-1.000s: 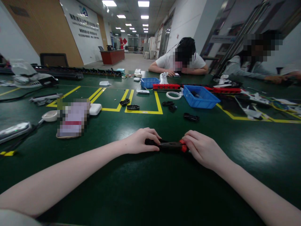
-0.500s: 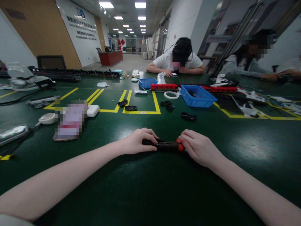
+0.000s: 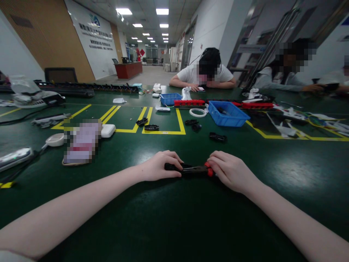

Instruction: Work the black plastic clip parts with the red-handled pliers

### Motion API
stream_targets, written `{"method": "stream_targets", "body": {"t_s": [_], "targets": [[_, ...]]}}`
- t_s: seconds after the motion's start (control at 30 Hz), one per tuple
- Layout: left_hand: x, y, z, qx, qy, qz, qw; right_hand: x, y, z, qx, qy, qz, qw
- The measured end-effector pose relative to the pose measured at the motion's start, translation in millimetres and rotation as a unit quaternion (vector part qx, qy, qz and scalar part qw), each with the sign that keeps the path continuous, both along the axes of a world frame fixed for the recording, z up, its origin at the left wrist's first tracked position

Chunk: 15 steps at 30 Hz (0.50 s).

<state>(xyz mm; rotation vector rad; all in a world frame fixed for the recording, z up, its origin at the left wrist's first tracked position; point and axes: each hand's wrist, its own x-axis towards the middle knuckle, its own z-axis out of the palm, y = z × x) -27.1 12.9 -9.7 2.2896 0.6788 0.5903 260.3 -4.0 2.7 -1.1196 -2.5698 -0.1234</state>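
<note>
Pliers [image 3: 198, 169] with red grips and dark jaws lie low over the green table, pointing left. My right hand [image 3: 231, 168] is closed around their handles, most of which it hides. My left hand [image 3: 162, 166] pinches a small black part [image 3: 171, 167] between thumb and fingers. The jaws reach up to this part at my left fingertips; whether they grip it I cannot tell. Beyond my hands lie similar black pieces, one black piece [image 3: 217, 137] nearest my right hand.
A blue bin [image 3: 231, 119] with dark parts stands beyond my right hand, near a white ring [image 3: 198, 112]. On the left are a phone [image 3: 83, 143], a white case [image 3: 108, 130] and a power strip [image 3: 16, 158]. A person [image 3: 207, 69] leans on the far edge.
My hands, the pliers and the black part stay almost in place. The whole view has shifted slightly downward in the frame.
</note>
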Motion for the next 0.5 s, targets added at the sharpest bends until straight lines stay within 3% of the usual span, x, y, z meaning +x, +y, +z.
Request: {"method": "stream_targets", "body": {"t_s": [0.5], "targets": [[0.2, 0.3, 0.5, -0.004, 0.004, 0.001, 1.000, -5.6, -2.3, -1.8, 0.017, 0.028, 0.009, 0.999]]}}
